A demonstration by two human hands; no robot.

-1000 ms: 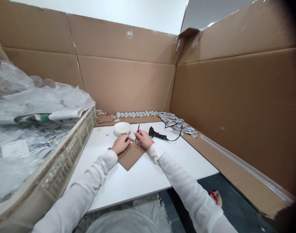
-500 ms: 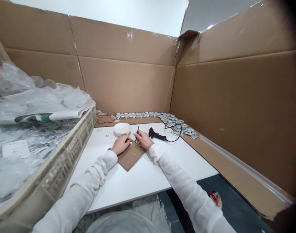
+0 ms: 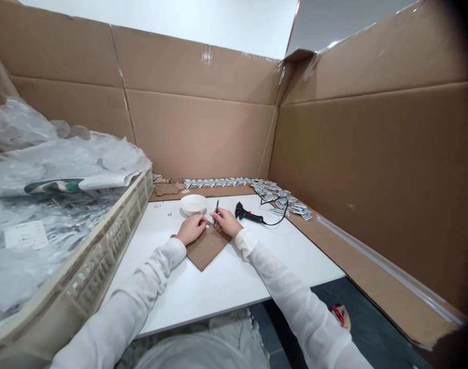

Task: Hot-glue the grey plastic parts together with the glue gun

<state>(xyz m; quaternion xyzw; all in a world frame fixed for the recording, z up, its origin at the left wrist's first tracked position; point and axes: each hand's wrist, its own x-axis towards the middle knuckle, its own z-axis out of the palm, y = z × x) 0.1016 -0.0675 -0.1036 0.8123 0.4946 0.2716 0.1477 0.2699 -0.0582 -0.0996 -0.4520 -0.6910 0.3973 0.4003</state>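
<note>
A brown cardboard piece (image 3: 203,252) lies at an angle on the white table (image 3: 188,300), with small clear bits on it. My left hand (image 3: 192,229) rests at its upper left edge, fingertips pressed together on something too small to make out. Between the fingers of my right hand (image 3: 225,223) is a thin dark tool (image 3: 216,206), held nearly upright like a pen above the cardboard's far part. Just beyond my left hand stands a white bowl (image 3: 193,204). A black glue gun (image 3: 249,213) lies to the right of my right hand, its cord curling behind it.
Small silvery packets (image 3: 222,182) line the back edge, and more are piled (image 3: 291,204) at the back right. A beige crate (image 3: 99,256) with plastic bags (image 3: 65,154) borders the left. Cardboard walls (image 3: 203,128) rise behind and right. A small ring (image 3: 169,214) lies near the bowl.
The top of the thin tool in my right hand has tipped slightly to the left, and the right fingers have shifted a little. My left hand stays in place.
</note>
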